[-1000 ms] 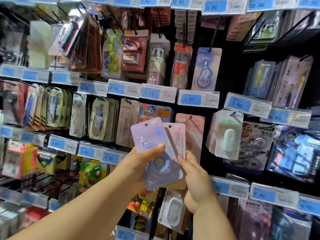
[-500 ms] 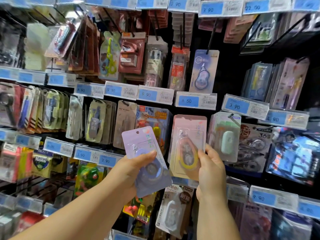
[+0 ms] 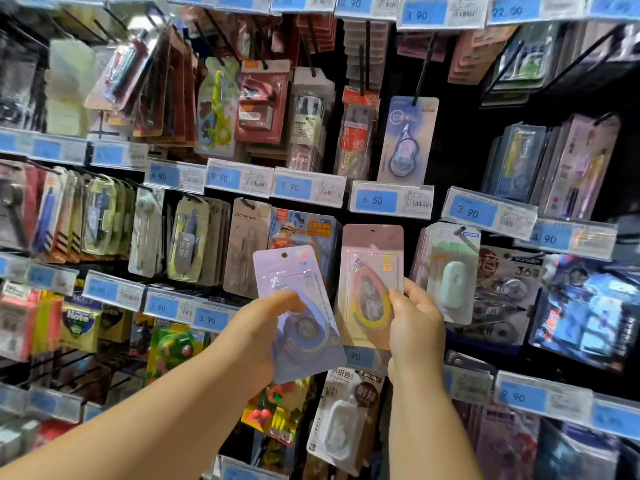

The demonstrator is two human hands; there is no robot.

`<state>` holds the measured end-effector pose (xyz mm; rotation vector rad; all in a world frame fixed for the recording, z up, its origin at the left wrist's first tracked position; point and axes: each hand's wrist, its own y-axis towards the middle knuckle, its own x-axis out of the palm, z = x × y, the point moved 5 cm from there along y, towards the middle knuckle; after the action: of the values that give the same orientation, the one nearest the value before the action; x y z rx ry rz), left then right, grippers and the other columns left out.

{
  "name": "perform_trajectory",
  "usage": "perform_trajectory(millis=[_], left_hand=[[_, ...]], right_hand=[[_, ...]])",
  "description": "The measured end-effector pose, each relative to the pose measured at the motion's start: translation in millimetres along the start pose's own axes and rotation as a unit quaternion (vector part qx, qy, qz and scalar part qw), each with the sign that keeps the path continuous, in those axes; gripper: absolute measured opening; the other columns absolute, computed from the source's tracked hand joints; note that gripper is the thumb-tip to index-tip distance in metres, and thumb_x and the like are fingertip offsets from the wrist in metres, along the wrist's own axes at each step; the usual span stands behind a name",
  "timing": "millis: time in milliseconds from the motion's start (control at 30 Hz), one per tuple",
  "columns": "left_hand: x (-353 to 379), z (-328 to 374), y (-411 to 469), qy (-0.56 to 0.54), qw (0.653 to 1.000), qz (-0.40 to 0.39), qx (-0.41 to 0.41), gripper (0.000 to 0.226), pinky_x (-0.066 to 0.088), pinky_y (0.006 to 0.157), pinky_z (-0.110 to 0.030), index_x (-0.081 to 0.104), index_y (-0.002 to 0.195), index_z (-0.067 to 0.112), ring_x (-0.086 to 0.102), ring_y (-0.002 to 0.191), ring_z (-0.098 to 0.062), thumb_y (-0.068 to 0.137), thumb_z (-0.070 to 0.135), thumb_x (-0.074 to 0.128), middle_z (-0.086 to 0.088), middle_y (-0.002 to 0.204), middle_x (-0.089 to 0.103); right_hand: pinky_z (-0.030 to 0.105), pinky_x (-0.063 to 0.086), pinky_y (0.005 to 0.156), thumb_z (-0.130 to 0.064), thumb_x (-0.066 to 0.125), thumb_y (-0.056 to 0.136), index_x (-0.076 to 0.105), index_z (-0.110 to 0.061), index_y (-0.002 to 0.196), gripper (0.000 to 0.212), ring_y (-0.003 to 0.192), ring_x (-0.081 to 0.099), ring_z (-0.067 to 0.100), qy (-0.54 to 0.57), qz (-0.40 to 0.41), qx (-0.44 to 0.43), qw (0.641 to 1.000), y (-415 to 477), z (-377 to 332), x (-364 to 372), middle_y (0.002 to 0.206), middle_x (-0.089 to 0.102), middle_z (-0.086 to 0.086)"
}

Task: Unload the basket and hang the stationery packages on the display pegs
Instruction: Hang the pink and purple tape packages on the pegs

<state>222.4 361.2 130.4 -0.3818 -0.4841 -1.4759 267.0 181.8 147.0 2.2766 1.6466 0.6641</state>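
on the black display wall (image 3: 460,157), packages (image 3: 407,140) crowd pegs (image 3: 423,69).

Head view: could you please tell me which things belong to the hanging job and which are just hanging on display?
In the job:
left hand, gripping the purple package
right hand, gripping the pink package

Just on display:
green package
white package
blue package
price tags

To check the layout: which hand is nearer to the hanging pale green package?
Right. The right hand, gripping the pink package, is just left of the pale green package. The left hand, holding the lilac package, is farther left, beyond the pink one.
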Motion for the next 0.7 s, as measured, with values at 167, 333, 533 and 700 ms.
perform_trajectory(millis=[167,333,533,700], left_hand=[[3.5,11.8,-3.3,0.001,1.000,-0.016,0.018,0.038,0.049,0.095,-0.044,0.057,0.127,0.016,0.062,0.111,-0.038,0.094,0.001,0.047,-0.018,0.123,0.065],[0.9,12.5,-3.8,0.050,0.998,-0.013,0.022,0.038,0.043,0.106,-0.050,0.055,0.129,0.004,0.061,0.114,-0.040,0.091,0.002,0.056,-0.023,0.122,0.064],[5.3,11.2,-1.9,0.080,0.996,-0.001,0.046,0.029,0.055,0.082,-0.045,0.060,0.114,0.000,0.067,0.100,-0.040,0.086,0.007,0.068,-0.024,0.113,0.067],[16.0,5.8,4.8,0.098,0.992,-0.030,0.080,0.011,0.059,0.074,-0.042,0.063,0.093,0.004,0.070,0.085,-0.035,0.087,0.011,0.070,-0.021,0.099,0.072]], right_hand=[[0.039,0.051,0.070,-0.016,0.053,0.094,0.073,-0.038,0.074,0.035,0.071,0.062,0.028,-0.001,0.003,0.004,1.000,-4.6,-2.4,-4.2,0.070,0.070,-0.004],[0.030,0.036,0.062,-0.011,0.052,0.091,0.058,-0.017,0.067,0.025,0.067,0.050,0.024,-0.094,0.029,0.009,0.995,16.6,-5.5,2.5,0.064,0.055,0.000],[0.025,0.040,0.069,-0.018,0.057,0.095,0.053,-0.024,0.117,0.023,0.087,0.055,0.011,-0.181,0.037,-0.083,0.979,-3.5,-14.9,-2.7,0.097,0.057,-0.011],[0.012,0.044,0.067,-0.034,0.060,0.092,0.061,-0.033,0.090,0.003,0.082,0.061,0.003,-0.106,-0.068,-0.126,0.984,-31.9,-13.0,3.9,0.086,0.067,-0.013]])
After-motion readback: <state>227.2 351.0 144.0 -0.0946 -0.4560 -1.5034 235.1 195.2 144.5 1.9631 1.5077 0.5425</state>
